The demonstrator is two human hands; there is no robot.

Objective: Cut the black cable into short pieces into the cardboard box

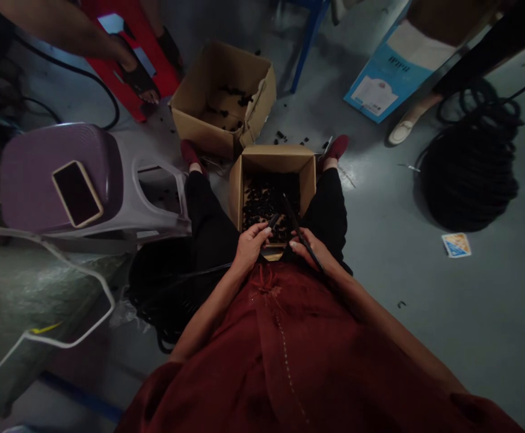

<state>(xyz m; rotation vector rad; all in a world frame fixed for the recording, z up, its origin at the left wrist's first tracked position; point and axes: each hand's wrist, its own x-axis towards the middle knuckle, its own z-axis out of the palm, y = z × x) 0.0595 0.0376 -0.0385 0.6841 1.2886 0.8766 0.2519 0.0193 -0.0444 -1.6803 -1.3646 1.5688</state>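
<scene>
Black piece (273, 221), apparently between left fingers (257, 229)

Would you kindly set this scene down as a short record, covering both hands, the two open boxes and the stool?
Left hand: holds a short black piece
Right hand: holds a long, thin dark item; exact kind unclear
Near box: cardboard, between the person's legs, many small black pieces inside
Far box: cardboard, fewer black pieces inside
Stool: purple seat, phone lying on it
</scene>
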